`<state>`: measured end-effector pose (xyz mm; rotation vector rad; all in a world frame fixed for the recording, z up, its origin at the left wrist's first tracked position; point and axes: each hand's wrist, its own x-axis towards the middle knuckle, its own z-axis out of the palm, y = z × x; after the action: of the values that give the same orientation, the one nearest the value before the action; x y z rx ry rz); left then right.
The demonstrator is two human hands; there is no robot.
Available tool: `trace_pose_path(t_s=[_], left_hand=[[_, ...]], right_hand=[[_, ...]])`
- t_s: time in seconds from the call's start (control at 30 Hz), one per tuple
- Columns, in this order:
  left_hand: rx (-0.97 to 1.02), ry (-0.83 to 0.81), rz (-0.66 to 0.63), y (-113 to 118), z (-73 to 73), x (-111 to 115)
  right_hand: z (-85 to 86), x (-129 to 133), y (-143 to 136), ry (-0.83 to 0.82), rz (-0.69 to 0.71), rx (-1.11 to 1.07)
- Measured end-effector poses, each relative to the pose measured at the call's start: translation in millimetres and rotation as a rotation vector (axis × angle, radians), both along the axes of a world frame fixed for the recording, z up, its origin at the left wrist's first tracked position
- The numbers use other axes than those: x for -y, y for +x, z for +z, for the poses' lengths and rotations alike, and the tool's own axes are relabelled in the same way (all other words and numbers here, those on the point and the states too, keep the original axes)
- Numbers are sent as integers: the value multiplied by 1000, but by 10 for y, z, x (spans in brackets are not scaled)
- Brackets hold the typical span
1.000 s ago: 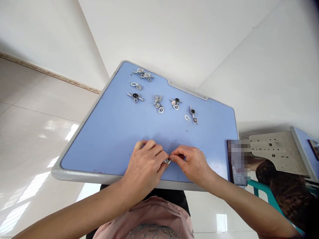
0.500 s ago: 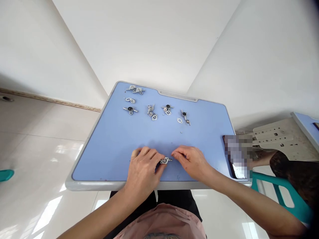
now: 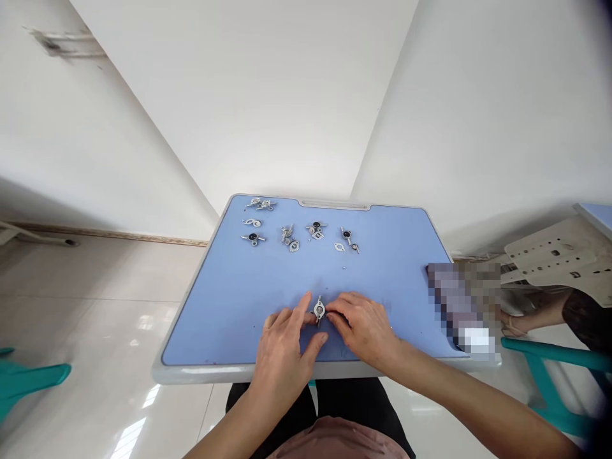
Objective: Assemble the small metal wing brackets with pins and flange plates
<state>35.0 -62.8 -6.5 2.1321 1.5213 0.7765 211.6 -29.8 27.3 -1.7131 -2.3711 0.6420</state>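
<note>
A small metal part with an oval flange (image 3: 319,310) stands out between my hands near the blue table's front edge, its thin rod pointing away from me. My left hand (image 3: 287,335) is beside it, thumb and index finger spread apart, another finger reaching to its left side. From the right, the pinched fingertips of my right hand (image 3: 366,325) touch the flange's edge. Farther back lie a metal part with a black disc (image 3: 253,237), a similar part (image 3: 347,235), a loose oval plate (image 3: 339,247) and several small metal pieces (image 3: 287,234).
The blue table (image 3: 229,299) has a raised grey rim. A blurred-out phone-like object (image 3: 454,306) lies at its right edge. Teal stools (image 3: 549,376) stand on both sides, and a person's foot (image 3: 516,324) shows at the right. White walls rise behind.
The held part has turned from lying sideways to pointing away from me. My left thumb and index finger have opened, and my right fingertips have come to the part. The camera view has shifted.
</note>
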Motion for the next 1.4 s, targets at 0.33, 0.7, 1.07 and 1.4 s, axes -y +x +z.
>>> trace_pose_path(t_s=[0.33, 0.7, 1.07, 1.4], left_hand=[[-69, 147, -410, -431, 241, -485], [-138, -6, -502, -218, 223, -838], [-164, 15, -384, -259, 194, -771], [-136, 82, -348, -230, 134, -713]], right_hand=[[-91, 249, -33, 140, -37, 86], [-181, 8, 59, 242, 12, 80], [-151, -34, -26, 390, 13, -45], [-147, 111, -139, 471, 24, -52]])
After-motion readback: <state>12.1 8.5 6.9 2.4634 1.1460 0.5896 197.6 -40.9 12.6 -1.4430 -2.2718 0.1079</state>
